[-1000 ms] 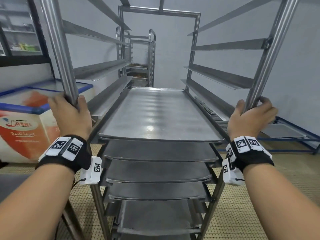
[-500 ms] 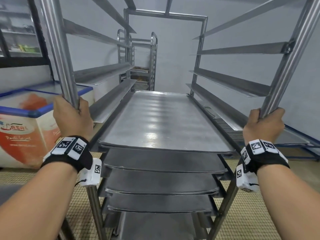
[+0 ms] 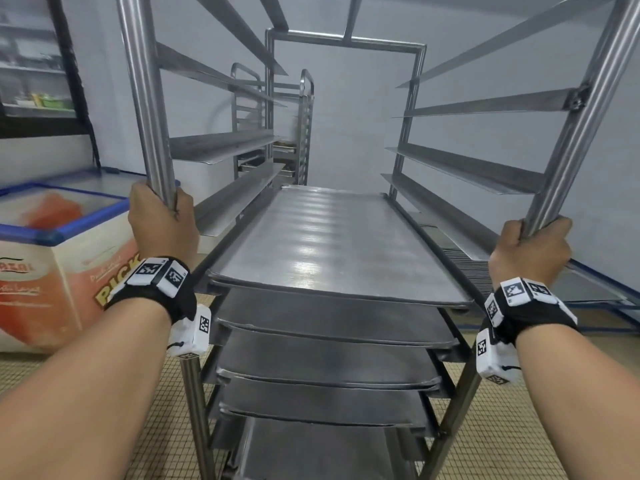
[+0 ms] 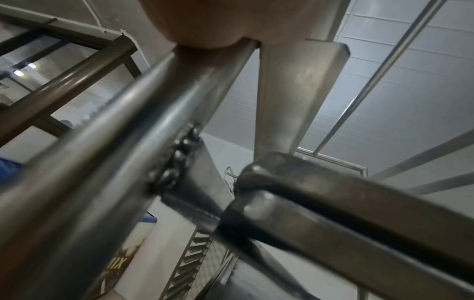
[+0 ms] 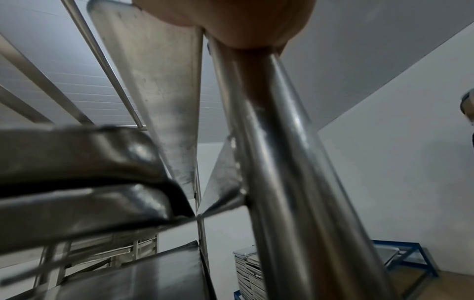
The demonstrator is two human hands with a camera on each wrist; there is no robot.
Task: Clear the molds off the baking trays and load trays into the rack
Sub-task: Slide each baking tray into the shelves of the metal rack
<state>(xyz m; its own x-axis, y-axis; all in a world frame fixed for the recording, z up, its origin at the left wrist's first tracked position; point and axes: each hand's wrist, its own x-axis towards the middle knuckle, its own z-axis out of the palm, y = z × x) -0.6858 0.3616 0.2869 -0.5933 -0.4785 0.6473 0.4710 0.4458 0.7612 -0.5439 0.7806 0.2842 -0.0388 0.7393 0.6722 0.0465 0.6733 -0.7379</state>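
Note:
A tall steel rack (image 3: 349,39) stands right in front of me with several bare baking trays on its lower runners; the top tray (image 3: 332,244) shines under the light. My left hand (image 3: 161,220) grips the rack's front left post (image 3: 147,98). My right hand (image 3: 531,251) grips the front right post (image 3: 581,133). In the left wrist view the palm (image 4: 205,22) wraps the post (image 4: 107,162) beside tray corners (image 4: 269,178). In the right wrist view the palm (image 5: 243,22) sits on the post (image 5: 277,162). No molds are in view.
A chest freezer (image 3: 59,258) with a blue-rimmed glass lid stands at the left. A second rack (image 3: 304,126) stands behind against the grey wall. A low blue frame (image 3: 606,306) holding flat trays lies at the right. The floor has small beige tiles (image 3: 519,452).
The rack has swung and rolled with both hands on its posts; the freezer has slid nearer at left and the second rack behind has shifted towards the middle. Both grips are unchanged.

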